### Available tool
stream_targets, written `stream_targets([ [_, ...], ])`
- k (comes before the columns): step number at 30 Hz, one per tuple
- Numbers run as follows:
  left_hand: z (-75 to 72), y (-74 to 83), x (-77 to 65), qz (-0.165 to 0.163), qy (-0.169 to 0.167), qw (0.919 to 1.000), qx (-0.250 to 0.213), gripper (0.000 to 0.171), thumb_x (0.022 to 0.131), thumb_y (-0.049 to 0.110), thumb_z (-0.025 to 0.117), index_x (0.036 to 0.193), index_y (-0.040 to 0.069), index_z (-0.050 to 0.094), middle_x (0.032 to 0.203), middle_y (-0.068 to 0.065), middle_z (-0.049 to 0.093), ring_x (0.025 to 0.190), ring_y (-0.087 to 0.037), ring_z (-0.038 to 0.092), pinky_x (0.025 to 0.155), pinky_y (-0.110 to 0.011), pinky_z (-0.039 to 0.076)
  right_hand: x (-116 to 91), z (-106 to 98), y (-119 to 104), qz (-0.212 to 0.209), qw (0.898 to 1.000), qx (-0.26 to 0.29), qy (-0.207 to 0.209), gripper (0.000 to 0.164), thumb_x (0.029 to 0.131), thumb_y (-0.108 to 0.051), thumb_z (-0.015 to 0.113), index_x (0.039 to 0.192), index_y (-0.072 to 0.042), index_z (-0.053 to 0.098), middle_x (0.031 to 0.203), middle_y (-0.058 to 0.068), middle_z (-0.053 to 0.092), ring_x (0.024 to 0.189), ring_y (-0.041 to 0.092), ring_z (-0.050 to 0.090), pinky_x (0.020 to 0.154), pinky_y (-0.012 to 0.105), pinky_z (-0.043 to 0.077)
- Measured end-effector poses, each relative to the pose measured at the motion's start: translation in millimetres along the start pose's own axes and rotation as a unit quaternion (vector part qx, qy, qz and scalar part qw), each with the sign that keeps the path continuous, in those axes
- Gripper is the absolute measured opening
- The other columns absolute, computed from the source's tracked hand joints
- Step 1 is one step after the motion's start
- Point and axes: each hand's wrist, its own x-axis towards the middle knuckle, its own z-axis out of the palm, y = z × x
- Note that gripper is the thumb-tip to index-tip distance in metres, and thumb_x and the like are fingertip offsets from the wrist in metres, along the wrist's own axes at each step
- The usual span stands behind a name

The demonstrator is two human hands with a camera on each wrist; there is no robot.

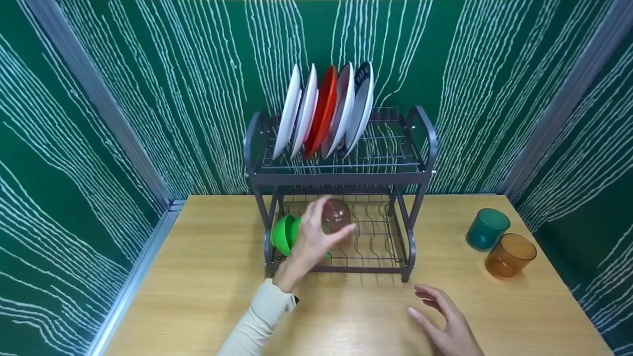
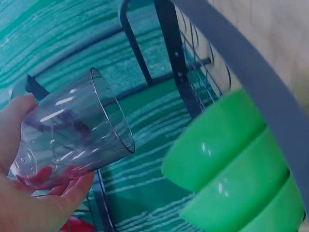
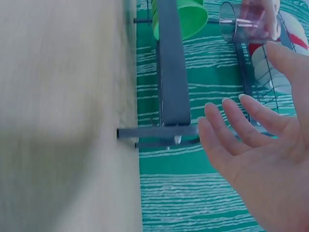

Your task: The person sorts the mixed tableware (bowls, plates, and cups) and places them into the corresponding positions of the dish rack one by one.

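Observation:
My left hand [image 1: 311, 237] grips a clear, purplish drinking glass [image 1: 337, 213] over the lower tier of the dish rack [image 1: 341, 179]. The left wrist view shows this glass [image 2: 79, 125] tilted, its rim pointing away from the palm and the fingers around its base end. Several green bowls [image 1: 282, 236] stand on edge at the left of that tier, partly hidden behind the left hand and forearm. Over the table in front of the rack's right side is my right hand [image 1: 447, 321], fingers loosely bent and holding nothing.
On the upper tier stand several plates, white ones, a red plate [image 1: 322, 113] and a dark-patterned one [image 1: 363, 109]. A teal glass [image 1: 487, 230] and an orange glass [image 1: 511, 255] sit on the table [image 1: 198, 296] to the right. Green walls with white lines enclose the back and sides.

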Motion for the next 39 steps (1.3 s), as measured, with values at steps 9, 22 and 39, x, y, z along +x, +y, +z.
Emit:
stream_targets([
  [9, -5.7, -29.0, 18.6, -0.025, 0.037, 0.9986, 0.028, 0.078, 0.076, 0.05, 0.074, 0.136, 0.009, 0.044, 0.13, -0.01, 0.054, 0.116, -0.022, 0.053, 0.095, -0.036, 0.047, -4, -10, 17, -0.01, 1.0, -0.01, 0.018, 0.05, 0.086, -0.047, 0.065, 0.128, -0.022, 0.051, 0.127, -0.005, 0.054, 0.114, 0.009, 0.051, 0.096, 0.032, 0.046],
  [22, -12.5, -44.7, 46.7, -0.138, 0.045, 0.9886, 0.041, 0.092, 0.077, 0.049, 0.074, 0.146, 0.009, 0.03, 0.14, -0.013, 0.041, 0.128, -0.032, 0.036, 0.108, -0.047, 0.029, -4, -40, 36, 0.052, 0.998, -0.033, 0.029, 0.062, 0.088, -0.053, 0.058, 0.135, -0.015, 0.045, 0.132, 0.003, 0.05, 0.12, 0.02, 0.048, 0.098, 0.039, 0.043],
  [39, 2.0, -75.1, 76.1, -0.094, 0.042, 0.9923, 0.069, 0.08, 0.083, 0.039, 0.073, 0.141, 0.006, 0.03, 0.138, -0.016, 0.04, 0.127, -0.03, 0.04, 0.11, -0.042, 0.03, -1, -83, 60, 0.106, 0.989, -0.042, 0.089, 0.075, 0.089, -0.052, 0.058, 0.142, -0.005, 0.035, 0.14, 0.019, 0.04, 0.126, 0.037, 0.039, 0.098, 0.057, 0.038],
])
